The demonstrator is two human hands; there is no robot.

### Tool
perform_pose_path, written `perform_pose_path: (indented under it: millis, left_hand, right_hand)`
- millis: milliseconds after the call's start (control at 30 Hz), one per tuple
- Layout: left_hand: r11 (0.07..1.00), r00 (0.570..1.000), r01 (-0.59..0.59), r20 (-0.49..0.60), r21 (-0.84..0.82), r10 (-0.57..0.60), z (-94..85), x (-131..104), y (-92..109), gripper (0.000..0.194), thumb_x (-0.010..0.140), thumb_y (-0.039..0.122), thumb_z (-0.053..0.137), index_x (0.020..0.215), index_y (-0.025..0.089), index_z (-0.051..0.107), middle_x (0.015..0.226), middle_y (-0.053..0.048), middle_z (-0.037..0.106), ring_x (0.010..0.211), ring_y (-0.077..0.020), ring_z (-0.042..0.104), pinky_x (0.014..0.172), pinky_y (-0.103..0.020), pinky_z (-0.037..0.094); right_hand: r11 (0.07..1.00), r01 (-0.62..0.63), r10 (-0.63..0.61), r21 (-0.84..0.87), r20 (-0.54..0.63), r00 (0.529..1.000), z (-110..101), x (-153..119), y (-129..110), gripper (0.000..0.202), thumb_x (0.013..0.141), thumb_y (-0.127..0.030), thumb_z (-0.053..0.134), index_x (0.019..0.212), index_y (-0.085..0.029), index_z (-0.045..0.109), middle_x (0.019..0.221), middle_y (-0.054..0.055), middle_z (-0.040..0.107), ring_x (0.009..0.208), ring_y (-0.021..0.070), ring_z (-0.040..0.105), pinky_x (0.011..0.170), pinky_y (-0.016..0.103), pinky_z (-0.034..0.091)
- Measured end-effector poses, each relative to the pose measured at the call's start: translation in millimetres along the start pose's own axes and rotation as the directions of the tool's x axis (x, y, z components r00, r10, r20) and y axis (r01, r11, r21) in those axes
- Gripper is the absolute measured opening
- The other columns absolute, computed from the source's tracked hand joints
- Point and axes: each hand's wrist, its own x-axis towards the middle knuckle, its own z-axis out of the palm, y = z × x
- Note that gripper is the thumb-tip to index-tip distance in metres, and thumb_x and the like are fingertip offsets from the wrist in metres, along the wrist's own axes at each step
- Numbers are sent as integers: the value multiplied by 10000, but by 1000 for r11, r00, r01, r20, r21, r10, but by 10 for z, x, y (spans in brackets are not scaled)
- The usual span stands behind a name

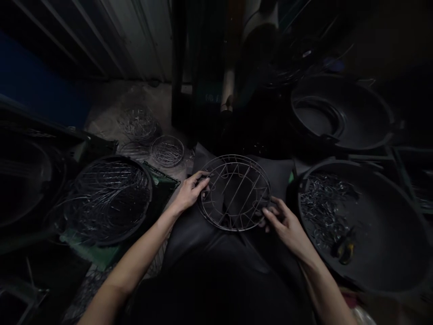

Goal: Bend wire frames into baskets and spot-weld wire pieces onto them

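Note:
A round wire rack (234, 192), a ring with straight bars and curved loops inside it, rests over my lap on dark cloth. My left hand (191, 191) grips its left rim with the fingers curled over the wire. At the lower right rim, my right hand (286, 224) pinches the ring between its fingertips. The scene is dim, and fine detail of the wire is hard to make out.
A black tub (81, 234) of long bent wires sits on the left. Another black tub (389, 234) on the right holds small metal pieces and a yellow-handled tool (345, 250). Finished wire racks (167, 150) lie on the floor behind. A third tub (341, 113) stands far right.

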Motion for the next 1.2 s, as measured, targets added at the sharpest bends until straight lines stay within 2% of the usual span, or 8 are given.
perform_pose_path:
  millis: [167, 400, 533, 633, 733, 967, 1067, 1200]
  left_hand:
    - [990, 984, -136, -119, -41, 130, -9, -10, 82, 370, 856, 463, 528, 1112, 198, 500, 750, 5, 630, 652, -118, 613, 657, -238, 502]
    - [959, 960, -79, -238, 271, 146, 95, -62, -246, 379, 830, 415, 557, 1120, 175, 516, 1097, -96, 605, 1008, -210, 599, 911, -388, 475]
    - [755, 867, -328, -138, 568, 480, 9, 24, -24, 753, 747, 467, 666, 1362, 186, 334, 1373, -155, 383, 1299, -282, 371, 1069, -467, 337]
    - [569, 824, -522, 205, 636, 528, -108, 277, 259, 943, 678, 502, 716, 1429, 189, 239, 1447, -172, 291, 1348, -340, 273, 1091, -509, 284]
    - [625, 815, -580, 366, 523, 450, -182, 402, 477, 954, 732, 501, 669, 1461, 188, 138, 1411, -172, 376, 1204, -294, 484, 1004, -427, 421]
    - [642, 921, -329, 85, 692, 380, -161, 437, 546, 1084, 648, 518, 738, 1457, 335, 39, 1192, -13, 614, 992, -253, 633, 862, -412, 518]
    - [705, 929, -303, 36, 641, 367, -7, 425, 475, 1010, 619, 610, 717, 1435, 385, 166, 1193, 31, 613, 1080, -277, 595, 923, -454, 490]
    - [753, 906, -356, 8, 554, 422, 107, 449, 364, 917, 624, 619, 709, 1401, 385, 281, 1247, 36, 566, 1151, -320, 541, 1005, -511, 428]
  right_hand:
    - [911, 315, -320, -268, 26, 947, -203, 87, -353, 398, 826, -423, 571, 1161, -214, 517, 982, 61, 662, 915, 200, 635, 811, 335, 519]
    - [490, 606, -523, -627, 345, 779, -320, 563, -454, 342, 878, -203, 427, 1204, -192, 527, 1081, 82, 665, 950, 221, 648, 845, 352, 508]
    - [326, 672, -514, -665, 472, 716, -213, 686, -299, 424, 881, -128, 353, 1275, -182, 498, 1078, 86, 658, 939, 213, 637, 838, 347, 508]
    - [296, 682, -517, -669, 488, 703, -177, 641, -276, 443, 869, -97, 343, 1274, -177, 503, 1031, 85, 658, 885, 200, 632, 788, 320, 513]
    - [277, 655, -491, -703, 483, 725, -166, 466, -354, 450, 868, -67, 330, 1259, -186, 519, 934, 72, 642, 806, 180, 605, 730, 287, 499]
    - [313, 640, -529, -702, 431, 731, -214, 507, -476, 446, 914, -89, 342, 1310, -221, 499, 879, 37, 600, 802, 156, 545, 764, 266, 445]
    - [474, 596, -544, -648, 317, 777, -437, 589, -256, 410, 914, -170, 392, 1296, -244, 522, 925, 29, 638, 854, 155, 573, 802, 269, 452]
    - [725, 33, -389, -688, -369, 844, -1128, 708, 194, 340, 904, -298, 416, 1166, -194, 606, 1063, 50, 661, 979, 160, 590, 905, 293, 430]
